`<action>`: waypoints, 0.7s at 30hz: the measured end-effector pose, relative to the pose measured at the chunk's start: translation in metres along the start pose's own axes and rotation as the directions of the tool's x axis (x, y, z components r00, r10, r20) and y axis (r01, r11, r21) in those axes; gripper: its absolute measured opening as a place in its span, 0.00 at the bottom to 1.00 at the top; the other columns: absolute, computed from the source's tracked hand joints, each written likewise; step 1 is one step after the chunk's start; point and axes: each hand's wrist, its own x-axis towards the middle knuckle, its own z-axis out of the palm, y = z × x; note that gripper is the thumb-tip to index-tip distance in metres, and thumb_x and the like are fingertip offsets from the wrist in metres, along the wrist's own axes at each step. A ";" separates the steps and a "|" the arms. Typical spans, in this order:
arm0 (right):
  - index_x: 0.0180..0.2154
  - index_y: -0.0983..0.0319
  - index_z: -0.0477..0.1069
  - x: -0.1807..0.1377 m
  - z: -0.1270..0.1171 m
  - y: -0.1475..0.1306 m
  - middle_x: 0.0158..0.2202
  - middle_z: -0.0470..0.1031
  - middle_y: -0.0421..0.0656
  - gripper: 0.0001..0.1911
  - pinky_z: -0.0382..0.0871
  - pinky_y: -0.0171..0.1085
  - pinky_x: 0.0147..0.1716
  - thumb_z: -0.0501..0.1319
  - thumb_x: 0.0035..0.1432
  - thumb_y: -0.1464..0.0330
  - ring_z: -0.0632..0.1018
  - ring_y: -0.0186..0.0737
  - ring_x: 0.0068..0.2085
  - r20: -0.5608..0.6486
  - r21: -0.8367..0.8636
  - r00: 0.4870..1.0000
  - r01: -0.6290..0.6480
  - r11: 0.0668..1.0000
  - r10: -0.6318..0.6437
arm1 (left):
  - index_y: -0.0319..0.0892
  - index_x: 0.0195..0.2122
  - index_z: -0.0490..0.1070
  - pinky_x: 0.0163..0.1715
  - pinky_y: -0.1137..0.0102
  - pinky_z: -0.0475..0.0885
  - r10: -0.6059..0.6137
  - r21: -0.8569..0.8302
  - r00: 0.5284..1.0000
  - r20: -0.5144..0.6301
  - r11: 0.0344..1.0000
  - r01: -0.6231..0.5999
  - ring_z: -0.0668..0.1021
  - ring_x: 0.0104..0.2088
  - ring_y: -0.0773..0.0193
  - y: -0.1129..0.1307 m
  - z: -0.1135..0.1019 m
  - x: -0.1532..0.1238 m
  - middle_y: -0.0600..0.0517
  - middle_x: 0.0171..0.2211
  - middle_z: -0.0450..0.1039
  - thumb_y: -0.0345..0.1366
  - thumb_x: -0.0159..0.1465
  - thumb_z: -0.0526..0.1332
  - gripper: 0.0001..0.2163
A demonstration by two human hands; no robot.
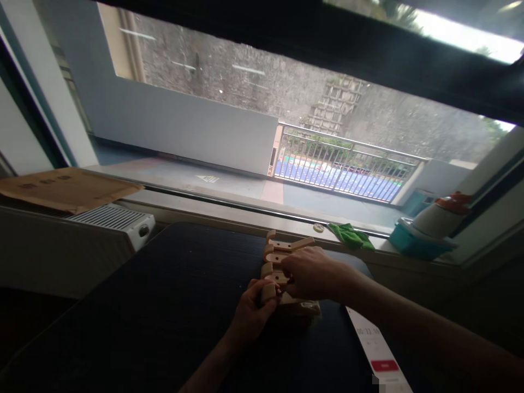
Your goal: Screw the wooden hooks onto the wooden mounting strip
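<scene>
Shadow swallows most of the dark table point(164, 305), and the row of pale wooden pieces point(275, 256) lying on it is half covered by both hands, so how many pieces there are and how they join cannot be made out. Something pale sits under the near end of the row, too blurred to name.

The row's long axis runs away from the person toward the window, with the rounded ends facing left. The farthest piece point(291, 244) lies crosswise, its free end pointing right and slightly up.

The left hand point(251, 312) sits at the near end of the row, fingers curled shut around the last rounded piece. The right hand point(311, 273) comes in from the right of the row, fingertips bent down and pinched on a piece near its middle.

To the near right of the row lies a white screen point(379, 346), cut off by the frame edge; it shows grey digits (perhaps a timer, too blurred to read) and a red bar. Beyond the row, on the sill, lies a green cloth point(350, 236), with a teal tub point(415, 243) further right.
</scene>
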 end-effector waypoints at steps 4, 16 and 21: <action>0.32 0.65 0.74 0.001 -0.008 -0.006 0.31 0.74 0.45 0.06 0.63 0.36 0.30 0.59 0.52 0.71 0.74 0.40 0.32 0.005 -0.118 0.992 0.124 0.985 -0.124 | 0.42 0.34 0.74 0.41 0.68 0.70 -0.020 -0.018 1.000 -0.015 1.000 0.020 0.74 0.38 0.60 -0.002 0.001 0.000 0.52 0.34 0.69 0.36 0.54 0.64 0.07; 0.30 0.66 0.74 0.004 0.005 -0.006 0.28 0.75 0.46 0.14 0.61 0.34 0.26 0.53 0.58 0.65 0.74 0.39 0.29 -0.037 0.040 0.996 -0.080 0.996 0.081 | 0.43 0.33 0.75 0.40 0.69 0.71 -0.034 -0.045 0.999 -0.039 0.998 0.032 0.74 0.36 0.61 0.000 0.002 -0.001 0.53 0.33 0.69 0.34 0.52 0.65 0.07; 0.35 0.64 0.74 -0.003 -0.004 -0.007 0.33 0.75 0.46 0.09 0.63 0.37 0.30 0.58 0.53 0.67 0.75 0.43 0.34 0.005 0.005 1.000 -0.027 1.000 0.027 | 0.43 0.35 0.75 0.41 0.68 0.70 -0.032 -0.048 0.999 -0.026 0.998 0.031 0.75 0.38 0.60 -0.006 0.002 -0.002 0.52 0.34 0.70 0.35 0.54 0.65 0.07</action>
